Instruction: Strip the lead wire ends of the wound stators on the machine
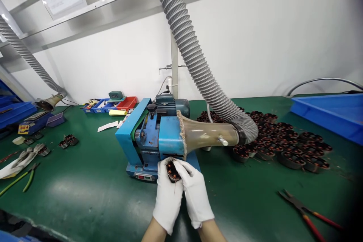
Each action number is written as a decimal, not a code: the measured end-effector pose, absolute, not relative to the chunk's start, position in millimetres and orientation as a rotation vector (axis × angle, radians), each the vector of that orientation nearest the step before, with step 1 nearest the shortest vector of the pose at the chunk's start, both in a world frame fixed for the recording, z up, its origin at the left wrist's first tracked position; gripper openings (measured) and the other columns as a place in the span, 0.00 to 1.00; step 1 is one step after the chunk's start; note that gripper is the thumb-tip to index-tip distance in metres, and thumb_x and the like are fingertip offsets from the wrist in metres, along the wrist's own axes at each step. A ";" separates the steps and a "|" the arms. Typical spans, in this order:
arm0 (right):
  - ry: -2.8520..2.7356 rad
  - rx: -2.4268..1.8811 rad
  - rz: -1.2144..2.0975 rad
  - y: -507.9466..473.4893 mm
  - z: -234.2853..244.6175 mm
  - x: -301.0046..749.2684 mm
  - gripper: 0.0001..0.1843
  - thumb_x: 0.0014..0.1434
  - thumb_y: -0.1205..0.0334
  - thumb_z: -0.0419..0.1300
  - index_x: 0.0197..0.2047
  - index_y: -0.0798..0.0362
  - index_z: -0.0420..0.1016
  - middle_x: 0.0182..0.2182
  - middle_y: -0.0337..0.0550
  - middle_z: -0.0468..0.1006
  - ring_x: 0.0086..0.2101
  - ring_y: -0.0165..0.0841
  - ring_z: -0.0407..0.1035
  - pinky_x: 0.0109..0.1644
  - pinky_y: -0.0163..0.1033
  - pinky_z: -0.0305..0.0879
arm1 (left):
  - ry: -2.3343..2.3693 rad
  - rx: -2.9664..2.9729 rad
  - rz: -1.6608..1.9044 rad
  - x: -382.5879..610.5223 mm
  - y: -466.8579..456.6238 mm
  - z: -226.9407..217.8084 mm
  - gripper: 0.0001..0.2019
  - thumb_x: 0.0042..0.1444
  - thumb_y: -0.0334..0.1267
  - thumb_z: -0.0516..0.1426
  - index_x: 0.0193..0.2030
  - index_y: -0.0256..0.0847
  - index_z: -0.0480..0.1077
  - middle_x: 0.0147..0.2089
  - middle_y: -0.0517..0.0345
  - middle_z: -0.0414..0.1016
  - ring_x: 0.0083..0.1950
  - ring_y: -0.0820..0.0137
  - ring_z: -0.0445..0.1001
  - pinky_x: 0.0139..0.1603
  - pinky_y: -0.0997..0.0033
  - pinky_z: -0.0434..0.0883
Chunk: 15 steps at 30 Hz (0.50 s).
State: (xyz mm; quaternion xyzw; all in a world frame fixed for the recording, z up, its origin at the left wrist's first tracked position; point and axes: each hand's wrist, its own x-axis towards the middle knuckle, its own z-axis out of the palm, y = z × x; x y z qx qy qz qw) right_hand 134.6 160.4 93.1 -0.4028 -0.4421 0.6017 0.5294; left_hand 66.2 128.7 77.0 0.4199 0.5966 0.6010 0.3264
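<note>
A small round motor stator [172, 172] with copper windings is held up in front of the blue belt machine [170, 132]. My left hand [168, 196], in a white glove, wraps around its left side. From the right, my gloved right hand [195, 189] closes its thumb and fingers on the stator's rim. A thin wire hangs down from the stator between the two hands. The gloves cover part of its outer ring. Just behind my fingertips are the machine's front edge and its red and green switch [144, 177].
A clear funnel [211, 136] joins the machine to a grey duct hose [195, 49]. Several stators [292, 159] crowd the right side, near a blue tray [329, 115]. Red-handled pliers [303, 208] lie front right; green-handled cutters [30, 176] lie left on the green bench [85, 196].
</note>
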 end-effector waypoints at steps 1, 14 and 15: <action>-1.055 -0.968 1.429 161.5 91.5 134.5 0.13 0.47 0.55 0.64 0.32 0.55 0.80 0.36 0.49 0.81 0.39 0.43 0.73 0.48 0.45 0.68 | 1.585 1.108 1.575 66.9 129.6 78.3 0.19 0.50 0.28 0.53 0.51 0.38 0.60 0.52 0.46 0.65 0.53 0.65 0.69 0.56 0.65 0.65; -1.159 -0.991 1.350 143.2 86.1 143.1 0.13 0.49 0.54 0.62 0.33 0.54 0.80 0.35 0.48 0.81 0.37 0.41 0.74 0.44 0.40 0.71 | 1.548 1.050 1.575 66.4 112.8 67.4 0.22 0.46 0.32 0.58 0.50 0.40 0.63 0.51 0.49 0.69 0.52 0.63 0.69 0.55 0.64 0.65; -1.201 -0.996 1.310 135.4 82.4 145.3 0.13 0.50 0.54 0.62 0.34 0.54 0.81 0.36 0.48 0.81 0.38 0.41 0.74 0.44 0.39 0.72 | 1.481 0.998 1.602 64.4 104.7 62.6 0.23 0.43 0.33 0.61 0.49 0.41 0.64 0.51 0.50 0.69 0.53 0.62 0.69 0.55 0.65 0.65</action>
